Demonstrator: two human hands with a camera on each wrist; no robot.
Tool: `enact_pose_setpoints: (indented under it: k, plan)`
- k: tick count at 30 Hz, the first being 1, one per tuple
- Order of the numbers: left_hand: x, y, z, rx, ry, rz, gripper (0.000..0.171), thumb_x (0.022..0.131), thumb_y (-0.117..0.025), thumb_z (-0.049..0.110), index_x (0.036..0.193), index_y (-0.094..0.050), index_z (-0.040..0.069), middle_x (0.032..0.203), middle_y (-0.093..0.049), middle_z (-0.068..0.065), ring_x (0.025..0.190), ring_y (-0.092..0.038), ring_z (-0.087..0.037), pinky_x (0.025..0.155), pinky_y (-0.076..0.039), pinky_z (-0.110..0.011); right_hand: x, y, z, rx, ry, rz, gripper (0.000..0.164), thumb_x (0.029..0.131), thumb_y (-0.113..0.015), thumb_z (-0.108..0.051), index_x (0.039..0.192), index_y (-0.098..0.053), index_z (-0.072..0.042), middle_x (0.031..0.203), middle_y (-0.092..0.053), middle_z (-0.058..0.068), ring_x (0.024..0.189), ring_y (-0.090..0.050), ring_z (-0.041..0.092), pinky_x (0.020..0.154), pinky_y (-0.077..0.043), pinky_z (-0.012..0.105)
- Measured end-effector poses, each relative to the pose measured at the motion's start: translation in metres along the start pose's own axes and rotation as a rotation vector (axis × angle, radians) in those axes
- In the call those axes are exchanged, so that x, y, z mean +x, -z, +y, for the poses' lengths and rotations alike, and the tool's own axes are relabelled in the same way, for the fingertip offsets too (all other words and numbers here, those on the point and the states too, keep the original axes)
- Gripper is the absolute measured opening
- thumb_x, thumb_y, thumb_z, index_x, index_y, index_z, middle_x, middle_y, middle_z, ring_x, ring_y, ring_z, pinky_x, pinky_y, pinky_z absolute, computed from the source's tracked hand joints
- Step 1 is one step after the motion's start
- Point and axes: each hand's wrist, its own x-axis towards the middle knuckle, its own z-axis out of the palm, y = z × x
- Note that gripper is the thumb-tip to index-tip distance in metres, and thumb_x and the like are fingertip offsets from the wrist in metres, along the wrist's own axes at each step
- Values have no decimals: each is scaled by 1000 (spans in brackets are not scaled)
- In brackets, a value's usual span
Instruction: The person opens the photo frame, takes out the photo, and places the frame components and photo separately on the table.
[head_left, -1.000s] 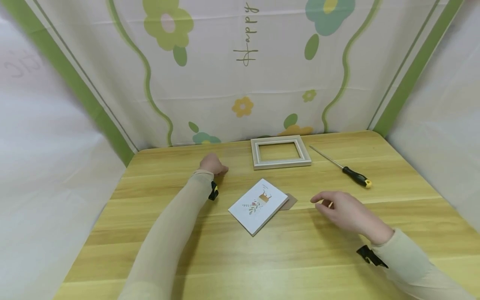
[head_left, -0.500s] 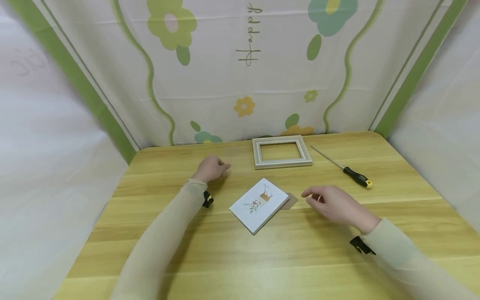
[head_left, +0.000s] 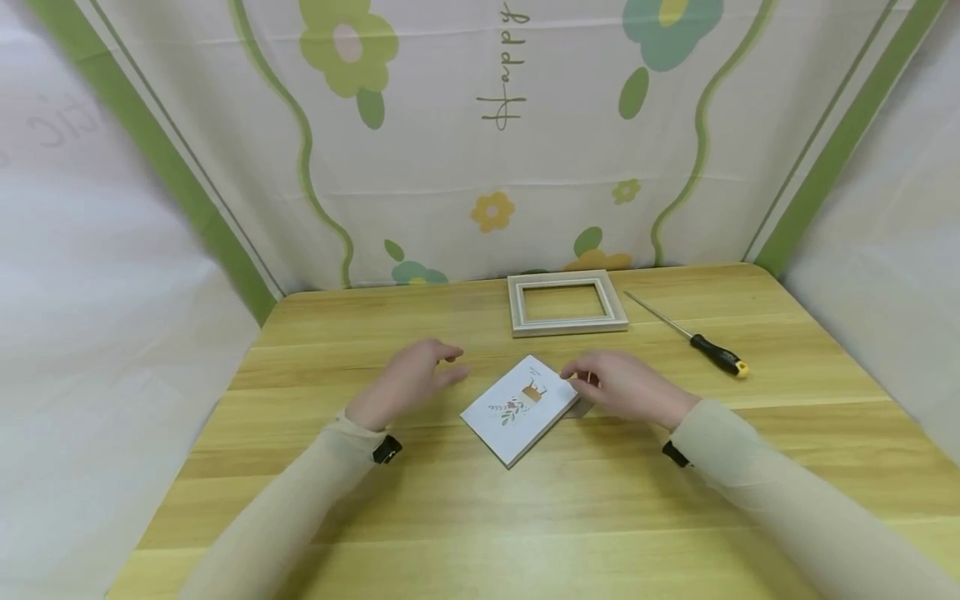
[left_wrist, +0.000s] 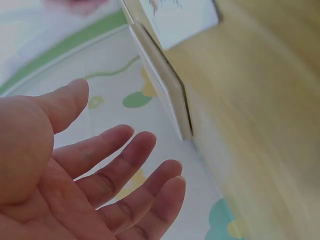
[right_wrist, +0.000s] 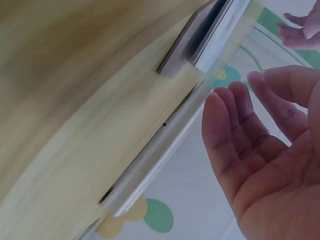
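A white printed card with a brown animal and leaf drawing lies slanted on the table, on top of a brown board whose corner sticks out at its right. My right hand is at the card's upper right corner, overlapping it in the head view, with loosely bent fingers that hold nothing. My left hand hovers left of the card, fingers spread and thumb apart; its palm shows bare in the left wrist view. Behind the card lies a pale picture frame with a see-through opening.
A screwdriver with a black and yellow handle lies at the right of the wooden table. A white curtain with flowers hangs right behind the table's back edge.
My left hand has come back from the far left part of the table toward me, its fingers opening. My right hand has moved left to the card's corner. The card and picture frame stay put.
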Motion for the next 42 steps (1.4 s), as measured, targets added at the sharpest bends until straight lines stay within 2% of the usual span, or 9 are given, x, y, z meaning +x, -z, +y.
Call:
enact_pose_setpoints:
  k: [6, 11, 16, 19, 25, 29, 34, 42]
  plan:
    - [-29, -8, 5, 27, -36, 51, 45, 96, -68, 32, 129, -65, 1, 126, -64, -15, 116, -59, -32, 97, -48, -45, 15, -6, -8, -23, 37, 5, 18, 94, -65, -11, 110, -74, -9, 94, -64, -3, 71, -51, 10, 64, -45, 28]
    - [-51, -15, 6, 70, -27, 63, 46, 95, -69, 32, 128, -66, 1, 126, -64, -15, 117, -57, -34, 98, -46, -48, 27, -12, -11, -31, 42, -13, 19, 94, -67, -13, 112, -74, -10, 96, -63, -2, 73, -53, 11, 66, -47, 29]
    - [-69, -23, 5, 133, -37, 55, 45, 95, -68, 34, 127, -67, 1, 121, -66, -13, 114, -59, -31, 97, -48, -46, 40, -20, -12, -76, 105, -42, 25, 92, -73, -18, 116, -72, -10, 112, -65, 2, 96, -63, 17, 85, -52, 37]
    - [-77, -27, 6, 146, -44, 59, 45, 94, -68, 35, 126, -68, 3, 119, -66, -11, 112, -61, -30, 96, -49, -45, 49, -26, -14, -131, 157, -92, 35, 90, -75, -26, 121, -70, -11, 121, -63, 5, 110, -60, 23, 94, -49, 41]
    - [-85, -31, 10, 154, -78, 78, 42, 93, -70, 34, 122, -70, 4, 117, -68, -9, 109, -62, -29, 94, -49, -45, 65, -34, -22, -155, 185, -238, 54, 88, -76, -37, 135, -62, -14, 138, -55, 7, 127, -48, 30, 105, -39, 46]
    - [-87, -34, 10, 150, -99, 91, 41, 93, -71, 33, 120, -71, 3, 115, -68, -9, 107, -63, -28, 93, -50, -44, 71, -36, -24, -151, 199, -278, 57, 87, -76, -36, 137, -60, -13, 141, -53, 9, 132, -44, 34, 108, -34, 52]
    - [-88, -35, 10, 141, -78, 102, 40, 92, -71, 32, 120, -71, 3, 114, -68, -9, 106, -62, -28, 92, -50, -43, 73, -35, -26, -164, 170, -283, 59, 84, -78, -38, 136, -61, -15, 137, -55, 7, 129, -45, 33, 106, -34, 54]
    - [-89, -35, 9, 160, -72, 108, 40, 92, -71, 33, 120, -71, 4, 115, -68, -9, 107, -62, -27, 93, -50, -43, 72, -36, -28, -169, 89, -203, 57, 78, -82, -41, 127, -68, -17, 126, -58, 5, 121, -48, 29, 103, -36, 54]
